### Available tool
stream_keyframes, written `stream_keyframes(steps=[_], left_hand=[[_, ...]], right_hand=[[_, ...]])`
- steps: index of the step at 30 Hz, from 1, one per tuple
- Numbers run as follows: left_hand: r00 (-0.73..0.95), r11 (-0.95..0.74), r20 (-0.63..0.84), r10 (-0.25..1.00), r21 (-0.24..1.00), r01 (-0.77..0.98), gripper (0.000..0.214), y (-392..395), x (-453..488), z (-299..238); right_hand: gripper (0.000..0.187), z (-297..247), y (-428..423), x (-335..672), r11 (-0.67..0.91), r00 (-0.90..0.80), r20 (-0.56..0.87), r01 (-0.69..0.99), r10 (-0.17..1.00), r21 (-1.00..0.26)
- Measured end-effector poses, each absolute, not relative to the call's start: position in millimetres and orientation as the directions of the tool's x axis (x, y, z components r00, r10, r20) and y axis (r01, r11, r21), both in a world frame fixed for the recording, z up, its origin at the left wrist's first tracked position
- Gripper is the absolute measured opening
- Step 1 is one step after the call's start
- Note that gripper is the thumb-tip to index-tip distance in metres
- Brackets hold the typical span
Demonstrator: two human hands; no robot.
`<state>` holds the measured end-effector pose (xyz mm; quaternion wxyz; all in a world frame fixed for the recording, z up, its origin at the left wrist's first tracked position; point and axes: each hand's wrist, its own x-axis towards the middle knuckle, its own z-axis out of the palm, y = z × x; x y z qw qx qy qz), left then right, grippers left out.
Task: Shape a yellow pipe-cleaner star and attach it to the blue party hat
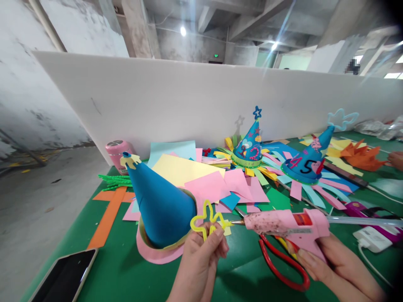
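Note:
My left hand [208, 247] pinches a yellow pipe-cleaner star [197, 224] in front of me. My right hand [324, 260] grips a pink hot glue gun [273, 222] by its handle, and a clear glue stick [362, 220] sticks out of the back. The gun's metal nozzle points left, at or just beside the star's right tip; I cannot tell if they touch. Left of my left hand stands a blue paper cone hat [160, 205] with a pink brim [157, 255] and a fringed yellow top. Red-handled scissors [283, 268] lie beneath the glue gun.
Two decorated cone hats [248, 147] [310, 161] stand at the back among coloured paper sheets [189, 167]. A phone [64, 277] lies at the front left, orange strips [110, 218] behind it. A white power plug [370, 238] sits at right. Another person's hand [396, 160] shows far right.

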<state>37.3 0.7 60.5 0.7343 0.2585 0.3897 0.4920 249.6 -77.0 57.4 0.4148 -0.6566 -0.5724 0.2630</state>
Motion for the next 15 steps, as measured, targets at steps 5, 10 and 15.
stream_keyframes(steps=[5,10,15], left_hand=[[0.196,0.379,-0.325,0.925,0.764,-0.521,0.017,1.8,37.2,59.1],[0.214,0.383,-0.317,0.924,0.768,-0.514,0.018,2.4,37.2,59.5],[0.233,0.399,-0.323,0.917,0.752,-0.525,0.016,0.9,35.9,59.2]], right_hand=[[0.032,56.2,-76.9,252.6,0.019,0.204,0.161,0.563,0.966,-0.826],[0.030,56.3,-77.7,253.0,-0.001,0.223,0.163,0.594,0.961,-0.804],[0.029,56.4,-78.3,254.2,-0.020,0.227,0.149,0.605,0.962,-0.796]])
